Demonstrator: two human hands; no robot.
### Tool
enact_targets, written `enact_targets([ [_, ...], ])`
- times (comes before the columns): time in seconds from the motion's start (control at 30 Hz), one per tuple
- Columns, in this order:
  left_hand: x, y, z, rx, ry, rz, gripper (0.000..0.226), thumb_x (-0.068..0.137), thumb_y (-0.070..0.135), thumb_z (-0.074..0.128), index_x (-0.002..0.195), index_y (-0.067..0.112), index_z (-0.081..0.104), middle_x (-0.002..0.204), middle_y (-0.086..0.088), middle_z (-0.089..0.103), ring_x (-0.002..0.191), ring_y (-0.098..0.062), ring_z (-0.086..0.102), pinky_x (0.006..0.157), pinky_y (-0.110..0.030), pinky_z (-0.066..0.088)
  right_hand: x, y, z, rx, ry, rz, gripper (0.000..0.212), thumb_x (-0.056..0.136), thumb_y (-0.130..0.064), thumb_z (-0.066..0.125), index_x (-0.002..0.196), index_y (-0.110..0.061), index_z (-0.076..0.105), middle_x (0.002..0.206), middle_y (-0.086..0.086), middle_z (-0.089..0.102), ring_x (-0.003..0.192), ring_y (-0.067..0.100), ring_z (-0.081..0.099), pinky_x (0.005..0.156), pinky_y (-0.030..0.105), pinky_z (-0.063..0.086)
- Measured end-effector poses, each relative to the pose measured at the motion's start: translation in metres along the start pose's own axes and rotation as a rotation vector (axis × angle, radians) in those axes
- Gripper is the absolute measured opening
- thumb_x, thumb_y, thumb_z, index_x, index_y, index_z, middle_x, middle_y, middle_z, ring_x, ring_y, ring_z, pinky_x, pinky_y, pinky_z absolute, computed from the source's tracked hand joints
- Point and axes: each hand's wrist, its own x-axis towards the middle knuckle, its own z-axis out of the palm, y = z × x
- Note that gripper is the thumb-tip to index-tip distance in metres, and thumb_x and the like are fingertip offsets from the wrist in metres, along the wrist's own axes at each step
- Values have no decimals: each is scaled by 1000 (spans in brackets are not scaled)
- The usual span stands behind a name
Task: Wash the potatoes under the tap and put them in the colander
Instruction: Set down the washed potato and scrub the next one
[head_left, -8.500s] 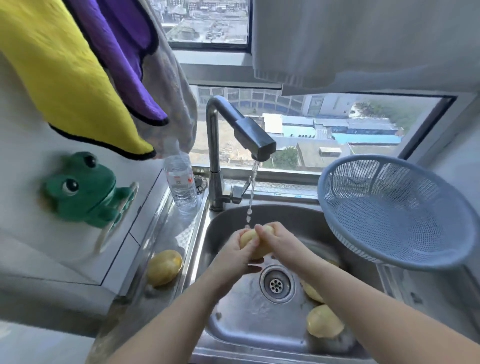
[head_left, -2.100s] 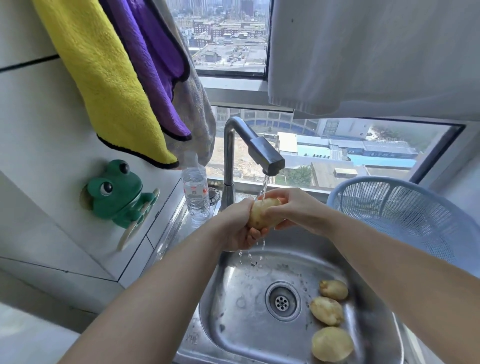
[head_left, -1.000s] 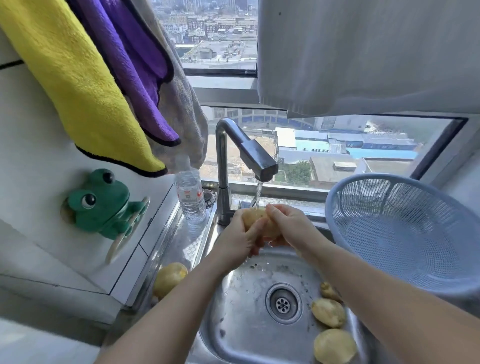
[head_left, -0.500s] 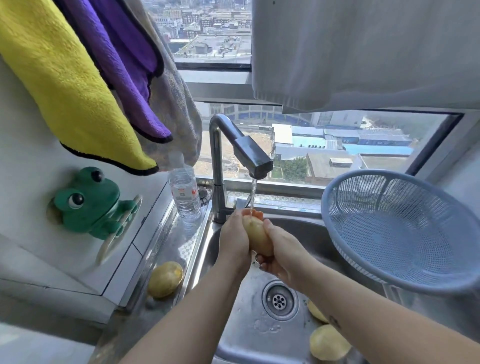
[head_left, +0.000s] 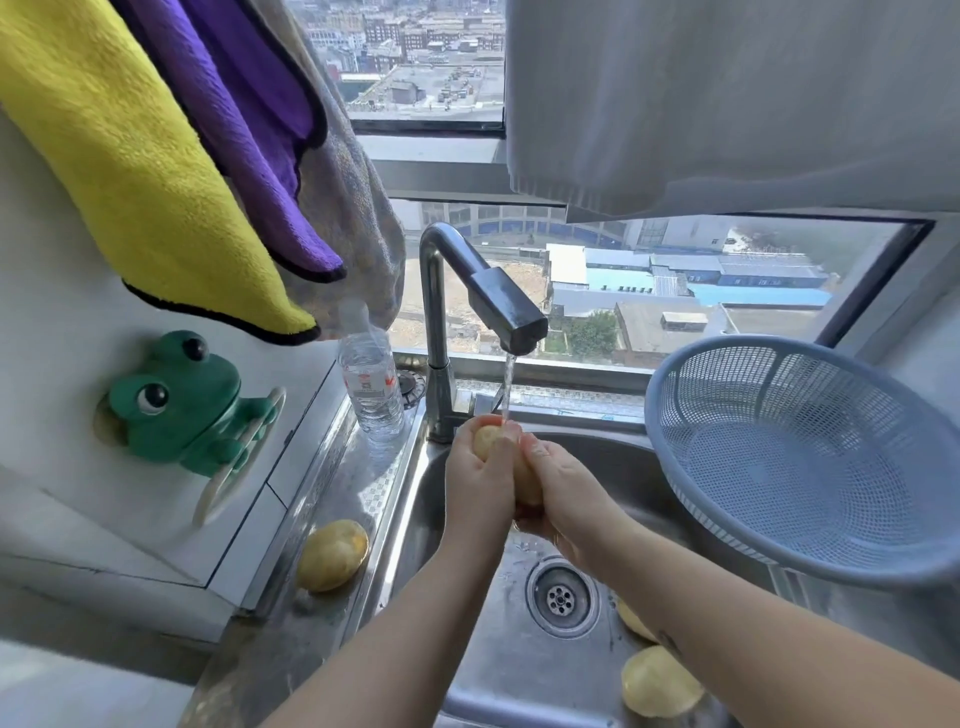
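Observation:
Water runs from the tap (head_left: 506, 317) onto a yellow potato (head_left: 493, 439) that I hold upright over the steel sink (head_left: 498, 670). My left hand (head_left: 475, 478) wraps its left side and my right hand (head_left: 563, 493) presses its right side. Two more potatoes lie in the sink at the lower right: one (head_left: 657, 683) in full view, another (head_left: 634, 621) half hidden under my right forearm. One potato (head_left: 332, 556) rests on the ledge left of the sink. The blue colander (head_left: 810, 457) stands tilted at the sink's right edge, with no potato visible inside.
A clear water bottle (head_left: 369, 384) stands left of the tap base. A green frog holder (head_left: 182, 405) sticks to the left wall. Yellow (head_left: 135, 156), purple and grey cloths hang at the upper left. A white cloth (head_left: 727, 104) hangs over the window.
Over the last second both hands turned the potato from lying crosswise to standing on end under the stream, and lowered slightly toward the basin. Water keeps running.

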Motion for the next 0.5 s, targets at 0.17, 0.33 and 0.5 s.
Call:
enact_targets([
  [0.17,11,-1,10,-293,97,-224,27,93,31,51,94,6,63,84,-12,66,76,-31,62,57,-32,48,0,6,-2,-151,84,-138,21,101,-28,41,113,-12,46,87,9,54,59,15,52,51,26,44],
  [0.33,17,7,10,-501,-15,-480,32,99,37,41,78,21,59,73,0,65,55,-21,61,55,-27,41,0,11,-12,-175,85,-242,12,100,-23,43,109,-17,48,93,8,54,62,12,51,48,22,43],
  [0.5,3,-5,7,-286,-109,-257,31,102,32,35,109,20,63,109,-11,66,96,-28,63,69,-36,51,4,13,-13,165,77,-59,30,101,-30,39,120,-10,51,97,14,56,73,21,53,65,33,42],
])
